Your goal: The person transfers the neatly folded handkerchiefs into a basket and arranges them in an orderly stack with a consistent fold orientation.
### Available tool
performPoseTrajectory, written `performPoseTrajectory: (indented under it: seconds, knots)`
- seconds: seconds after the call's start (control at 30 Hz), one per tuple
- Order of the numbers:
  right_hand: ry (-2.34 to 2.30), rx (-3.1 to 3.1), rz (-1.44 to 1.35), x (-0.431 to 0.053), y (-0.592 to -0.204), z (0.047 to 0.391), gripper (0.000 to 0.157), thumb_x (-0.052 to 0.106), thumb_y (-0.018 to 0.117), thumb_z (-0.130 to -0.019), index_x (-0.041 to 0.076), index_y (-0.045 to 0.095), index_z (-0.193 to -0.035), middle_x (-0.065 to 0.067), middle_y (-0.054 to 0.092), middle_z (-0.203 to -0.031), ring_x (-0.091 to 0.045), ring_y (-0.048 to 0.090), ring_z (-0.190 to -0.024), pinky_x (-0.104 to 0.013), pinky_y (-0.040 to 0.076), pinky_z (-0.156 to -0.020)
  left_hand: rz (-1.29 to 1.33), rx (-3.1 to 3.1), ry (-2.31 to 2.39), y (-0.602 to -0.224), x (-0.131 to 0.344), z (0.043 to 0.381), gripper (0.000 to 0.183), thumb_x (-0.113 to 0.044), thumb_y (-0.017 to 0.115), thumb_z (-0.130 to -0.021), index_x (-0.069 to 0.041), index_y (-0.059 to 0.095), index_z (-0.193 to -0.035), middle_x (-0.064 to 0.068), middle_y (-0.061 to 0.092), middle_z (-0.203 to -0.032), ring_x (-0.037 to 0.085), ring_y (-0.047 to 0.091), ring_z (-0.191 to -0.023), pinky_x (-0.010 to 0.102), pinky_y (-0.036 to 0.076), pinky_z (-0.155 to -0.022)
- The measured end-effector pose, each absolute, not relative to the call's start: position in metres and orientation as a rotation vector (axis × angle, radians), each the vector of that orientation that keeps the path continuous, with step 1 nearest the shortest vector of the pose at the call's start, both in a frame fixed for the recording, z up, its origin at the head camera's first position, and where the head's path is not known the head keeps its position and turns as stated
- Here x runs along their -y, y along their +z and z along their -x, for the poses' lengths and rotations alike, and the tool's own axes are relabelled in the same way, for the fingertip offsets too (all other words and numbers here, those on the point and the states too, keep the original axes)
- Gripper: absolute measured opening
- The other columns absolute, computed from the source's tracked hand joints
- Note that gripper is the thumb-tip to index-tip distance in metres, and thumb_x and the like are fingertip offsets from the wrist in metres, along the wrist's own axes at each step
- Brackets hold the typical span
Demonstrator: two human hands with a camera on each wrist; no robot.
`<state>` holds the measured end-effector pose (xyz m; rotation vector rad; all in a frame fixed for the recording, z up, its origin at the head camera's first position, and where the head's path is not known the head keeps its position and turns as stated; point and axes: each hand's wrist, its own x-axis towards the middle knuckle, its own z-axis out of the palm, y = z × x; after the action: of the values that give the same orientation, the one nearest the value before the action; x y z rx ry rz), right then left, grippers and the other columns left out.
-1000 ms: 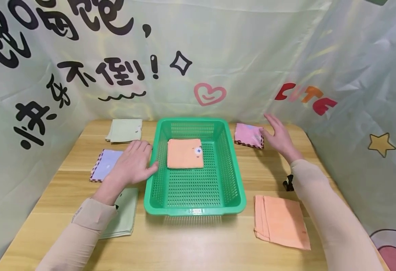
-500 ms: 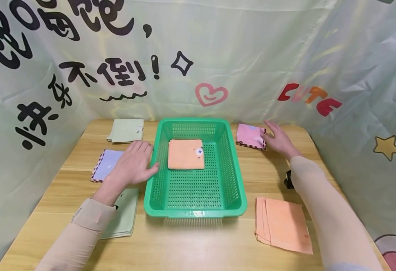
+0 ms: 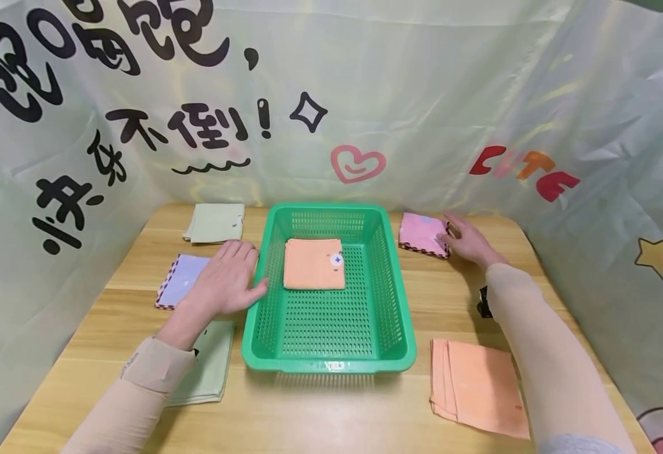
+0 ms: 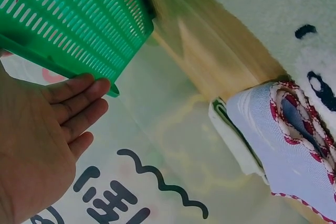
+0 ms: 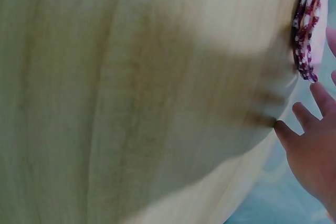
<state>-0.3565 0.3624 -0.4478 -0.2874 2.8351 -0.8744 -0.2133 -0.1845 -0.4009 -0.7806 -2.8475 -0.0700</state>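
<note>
I've got pink cloth (image 3: pixel 421 232) on the table (image 3: pixel 365 413), 2 o'clock of green basket (image 3: pixel 328 328). Right hand (image 3: pixel 470 243) at cloth's edge, fingers spread, gripping nothing. Left hand (image 3: pixel 226 277): fingers extended, ungripped, against basket's 9 o'clock rim.

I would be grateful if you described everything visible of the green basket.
The basket is rectangular, green and plastic-looking, with rounded corners, a smooth rim, slotted walls and a base pierced by small holes. A pale mark sits on its near rim. It stands upright on the wooden table, with one folded orange cloth lying flat inside, toward the far left. The left hand rests against its left rim.
</note>
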Motion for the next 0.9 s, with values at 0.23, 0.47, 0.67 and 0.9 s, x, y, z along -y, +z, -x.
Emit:
performPoseTrajectory:
  seconds: [0.23,0.47,0.67,0.9]
  knots:
    - [-0.818,-2.843,0.341,-0.364,-0.453,0.359,0.078,0.040,0.052,-0.109,0.001,0.014,-0.165,-0.031,0.014,-0.168,-0.054,0.012,-0.153,-0.069,0.014,-0.121,0.786,2.825,-0.068,-0.402,0.184,0.213,0.054,-0.046,0.049,-0.094,0.005,0.056,-0.110,0.019,0.055,-0.114,0.038,0.050,-0.112,0.052,0.034,-0.113]
    - [-0.735,-2.867,0.369,-0.359,-0.456,0.358,0.074,0.035,0.054,-0.108,-0.003,0.021,-0.163,-0.034,0.017,-0.165,-0.056,0.013,-0.151,-0.070,0.013,-0.121,0.792,2.804,-0.084,-0.402,0.184,0.212,0.049,-0.044,0.050,-0.092,0.003,0.055,-0.105,0.018,0.054,-0.110,0.038,0.049,-0.108,0.052,0.035,-0.111]
    - [-0.686,-2.876,0.335,-0.356,-0.458,0.358,0.072,0.035,0.053,-0.109,-0.002,0.023,-0.162,-0.035,0.018,-0.164,-0.057,0.013,-0.150,-0.069,0.013,-0.121,0.794,2.796,-0.086,-0.404,0.185,0.212,0.048,-0.044,0.050,-0.092,0.003,0.055,-0.104,0.018,0.054,-0.109,0.038,0.049,-0.107,0.052,0.036,-0.110]
    - [-0.717,-2.892,0.318,-0.353,-0.459,0.357,0.064,0.030,0.053,-0.109,-0.003,0.032,-0.160,-0.034,0.023,-0.161,-0.058,0.016,-0.148,-0.070,0.014,-0.120,0.806,2.774,-0.080,-0.405,0.186,0.213,0.048,-0.043,0.049,-0.092,0.003,0.055,-0.103,0.018,0.054,-0.107,0.038,0.050,-0.106,0.053,0.036,-0.109]
